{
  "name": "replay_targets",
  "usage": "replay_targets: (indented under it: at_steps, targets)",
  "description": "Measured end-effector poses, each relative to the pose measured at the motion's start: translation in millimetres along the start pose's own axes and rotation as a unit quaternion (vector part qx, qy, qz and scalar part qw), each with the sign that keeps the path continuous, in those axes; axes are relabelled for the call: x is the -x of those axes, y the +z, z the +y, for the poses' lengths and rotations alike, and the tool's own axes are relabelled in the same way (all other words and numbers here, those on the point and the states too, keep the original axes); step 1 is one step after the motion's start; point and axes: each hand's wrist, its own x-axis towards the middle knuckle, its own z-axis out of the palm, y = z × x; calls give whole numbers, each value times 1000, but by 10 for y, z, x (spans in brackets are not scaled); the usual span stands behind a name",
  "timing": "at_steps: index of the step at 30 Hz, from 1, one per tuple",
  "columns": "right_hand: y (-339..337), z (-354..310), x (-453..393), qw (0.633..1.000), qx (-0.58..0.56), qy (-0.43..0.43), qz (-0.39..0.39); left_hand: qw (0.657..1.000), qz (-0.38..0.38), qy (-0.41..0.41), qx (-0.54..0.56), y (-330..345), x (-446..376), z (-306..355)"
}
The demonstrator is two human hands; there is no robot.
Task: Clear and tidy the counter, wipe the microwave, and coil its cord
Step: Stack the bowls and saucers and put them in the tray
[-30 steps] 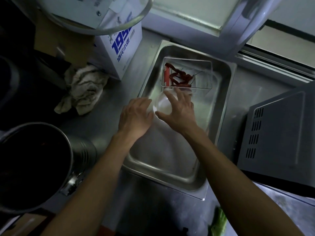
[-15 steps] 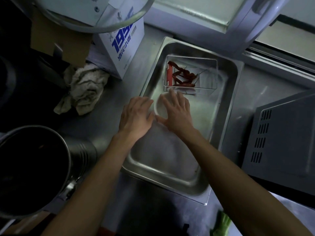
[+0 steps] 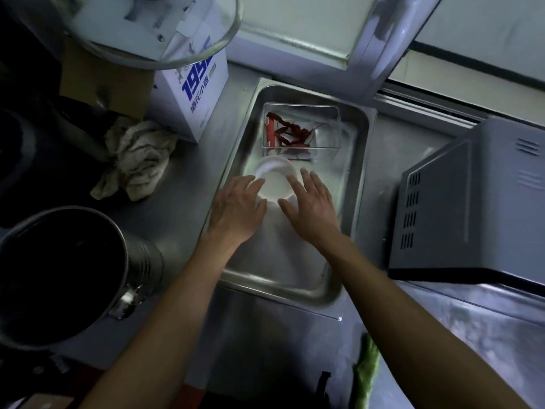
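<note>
White bowl (image 3: 275, 184) in steel tray (image 3: 358, 184), just before clear box (image 3: 300, 128) of chillies. Left hand (image 3: 236, 208) and right hand (image 3: 311, 205) flank bowl, fingers straight, touching its sides, grasping nothing. Bowl between and just beyond both hands, equally near. Microwave (image 3: 472, 208) to right on surface (image 3: 191, 172).

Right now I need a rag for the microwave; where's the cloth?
Head view, left side: the crumpled cloth lies on the counter, against the white box.
</note>
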Motion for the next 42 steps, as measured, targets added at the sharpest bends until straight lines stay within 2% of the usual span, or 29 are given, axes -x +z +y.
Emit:
replay_targets:
  at_steps: [4, 14, 20, 31, 42]
  targets:
    - [-145, 130, 406, 999, -15, 20, 40, 999, -10, 38, 6, 37, 166, 213]
    - [-273, 591, 1673, 988, -73, 72, 119, 986, -59, 135, -75, 136, 778, 944]
    - [-300, 910, 2673, 971, -110, 135, 163, 975, -67, 196, -84, 237, 1381, 1547]
    - [-305, 1459, 4562, 939, -111, 240, 219, 936, -110, 320, -94, 725, 2615, 2630]
    - [-154, 1883, 6033, 893, -121, 371, 222, 879, -157, 442, -88, 1253, 3474, 3595]
